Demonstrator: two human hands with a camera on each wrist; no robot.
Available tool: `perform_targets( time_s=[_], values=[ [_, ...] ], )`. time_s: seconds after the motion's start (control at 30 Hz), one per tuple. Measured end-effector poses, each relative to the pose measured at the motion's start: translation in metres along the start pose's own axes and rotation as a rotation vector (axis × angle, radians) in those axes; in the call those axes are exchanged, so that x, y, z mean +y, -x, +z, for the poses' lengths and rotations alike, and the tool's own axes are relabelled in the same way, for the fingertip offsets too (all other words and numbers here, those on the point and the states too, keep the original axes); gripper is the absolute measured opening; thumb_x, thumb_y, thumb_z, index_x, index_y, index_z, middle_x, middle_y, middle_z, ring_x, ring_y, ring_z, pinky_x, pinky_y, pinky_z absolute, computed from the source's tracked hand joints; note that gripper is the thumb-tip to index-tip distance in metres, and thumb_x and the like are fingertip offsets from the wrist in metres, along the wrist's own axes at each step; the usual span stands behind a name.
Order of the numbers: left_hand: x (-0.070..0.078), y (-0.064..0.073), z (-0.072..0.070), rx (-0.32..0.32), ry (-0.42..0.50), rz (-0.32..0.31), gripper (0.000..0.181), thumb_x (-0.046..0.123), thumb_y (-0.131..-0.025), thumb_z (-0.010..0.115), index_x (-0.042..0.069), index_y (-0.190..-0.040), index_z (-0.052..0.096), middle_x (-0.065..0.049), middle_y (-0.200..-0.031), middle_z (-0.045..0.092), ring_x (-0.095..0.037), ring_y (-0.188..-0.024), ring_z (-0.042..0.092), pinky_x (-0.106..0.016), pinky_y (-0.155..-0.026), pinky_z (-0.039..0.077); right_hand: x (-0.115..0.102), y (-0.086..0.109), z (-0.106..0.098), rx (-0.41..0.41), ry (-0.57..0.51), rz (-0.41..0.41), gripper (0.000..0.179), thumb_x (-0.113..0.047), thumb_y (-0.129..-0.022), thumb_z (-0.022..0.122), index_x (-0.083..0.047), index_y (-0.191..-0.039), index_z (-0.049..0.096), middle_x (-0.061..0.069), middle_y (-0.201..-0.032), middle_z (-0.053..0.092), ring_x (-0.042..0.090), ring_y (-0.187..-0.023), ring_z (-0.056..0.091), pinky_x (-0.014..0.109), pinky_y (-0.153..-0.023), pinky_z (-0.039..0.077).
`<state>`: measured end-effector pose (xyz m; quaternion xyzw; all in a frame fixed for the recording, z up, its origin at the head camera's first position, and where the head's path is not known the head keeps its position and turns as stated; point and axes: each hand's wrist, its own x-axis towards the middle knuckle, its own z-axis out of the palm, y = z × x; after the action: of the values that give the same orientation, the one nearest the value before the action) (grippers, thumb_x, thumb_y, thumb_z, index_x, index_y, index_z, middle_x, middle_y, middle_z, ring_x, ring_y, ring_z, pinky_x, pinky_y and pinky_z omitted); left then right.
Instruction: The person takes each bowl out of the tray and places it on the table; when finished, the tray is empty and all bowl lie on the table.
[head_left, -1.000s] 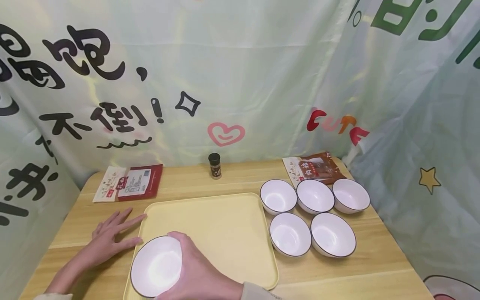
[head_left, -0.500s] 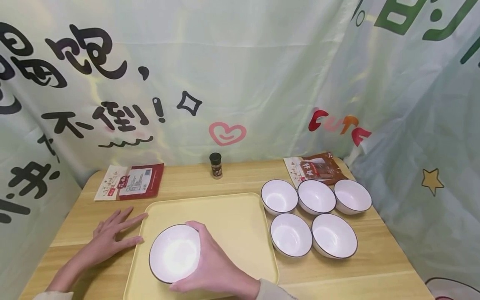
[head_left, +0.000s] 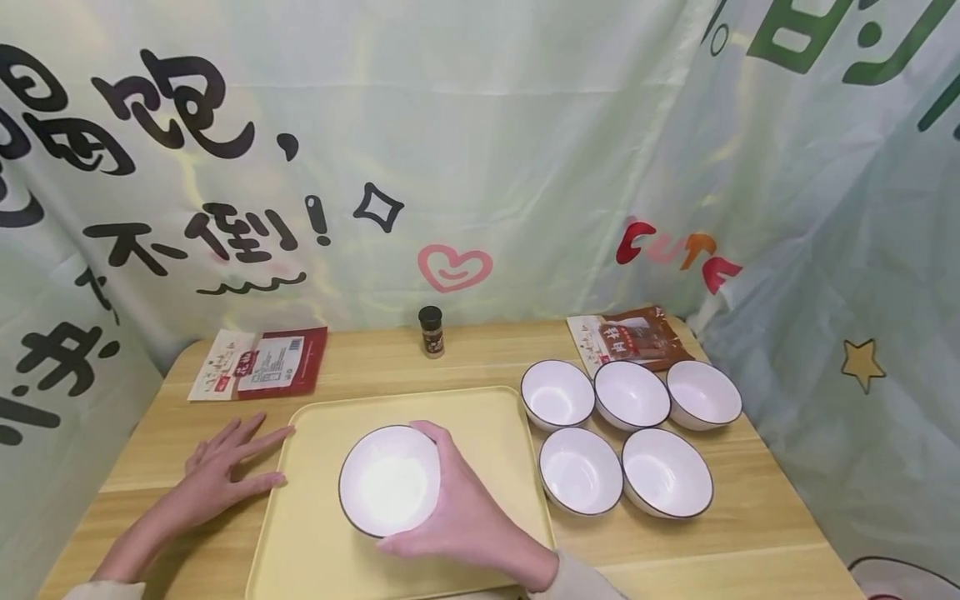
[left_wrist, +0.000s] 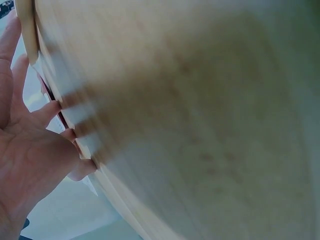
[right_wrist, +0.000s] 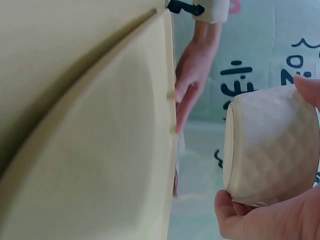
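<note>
My right hand [head_left: 472, 512] grips a white bowl [head_left: 390, 481] with a dark rim, thumb on the near side and fingers round the far side. In the right wrist view the bowl [right_wrist: 275, 145] shows a diamond-patterned outside and hangs above the pale yellow tray [head_left: 300, 517], apart from it. My left hand [head_left: 217, 475] rests with spread fingers on the wooden table [head_left: 180, 425], fingertips and thumb at the tray's left edge. The left wrist view shows that hand [left_wrist: 35, 150] with its fingertips on the tabletop.
Right of the tray stand several white bowls [head_left: 581, 471] in two rows. Behind them lies a brown packet [head_left: 637, 335]. A red and white packet [head_left: 258, 364] lies at the back left, and a black-capped spice jar [head_left: 431, 332] stands at the back. A printed curtain [head_left: 525, 183] hangs behind the table.
My right hand has carried the bowl from the tray's near left corner toward the right and back, over the tray's middle. My left hand has stayed in place.
</note>
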<state>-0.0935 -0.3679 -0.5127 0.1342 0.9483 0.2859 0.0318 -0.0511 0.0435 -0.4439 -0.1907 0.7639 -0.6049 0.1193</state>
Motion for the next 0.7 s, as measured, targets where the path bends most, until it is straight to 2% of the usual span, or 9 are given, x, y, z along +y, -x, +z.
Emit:
perform_targets(
  time_s=[0.27, 0.47, 0.7],
  values=[
    [-0.001, -0.001, -0.002, -0.005, 0.020, 0.006, 0.072, 0.041, -0.099, 0.082, 0.030, -0.164, 0.053, -0.034, -0.173, 0.020, -0.068, -0.154, 0.007, -0.092, -0.107, -0.009, -0.002, 0.003, -0.029, 0.068, 0.024, 0.018, 0.123, -0.030, -0.065, 0.107, -0.029, -0.163, 0.034, 0.001, -0.150, 0.054, 0.024, -0.126, 0.062, 0.047, -0.104, 0.054],
    [0.000, -0.001, -0.001, -0.004, 0.020, 0.012, 0.073, 0.040, -0.099, 0.082, 0.029, -0.164, 0.052, -0.035, -0.173, 0.020, -0.068, -0.153, 0.008, -0.092, -0.107, -0.010, -0.006, 0.007, -0.052, 0.105, 0.050, 0.040, 0.124, -0.032, -0.063, 0.108, -0.027, -0.164, 0.035, 0.010, -0.150, 0.055, 0.029, -0.124, 0.063, 0.051, -0.100, 0.053],
    [0.001, 0.000, -0.001, -0.002, 0.017, 0.007, 0.073, 0.041, -0.099, 0.082, 0.030, -0.164, 0.052, -0.036, -0.172, 0.021, -0.069, -0.153, 0.009, -0.092, -0.108, -0.011, -0.009, 0.010, -0.075, 0.161, 0.101, 0.037, 0.125, -0.032, -0.062, 0.108, -0.025, -0.164, 0.035, 0.007, -0.153, 0.054, 0.030, -0.126, 0.063, 0.052, -0.103, 0.053]
  ],
)
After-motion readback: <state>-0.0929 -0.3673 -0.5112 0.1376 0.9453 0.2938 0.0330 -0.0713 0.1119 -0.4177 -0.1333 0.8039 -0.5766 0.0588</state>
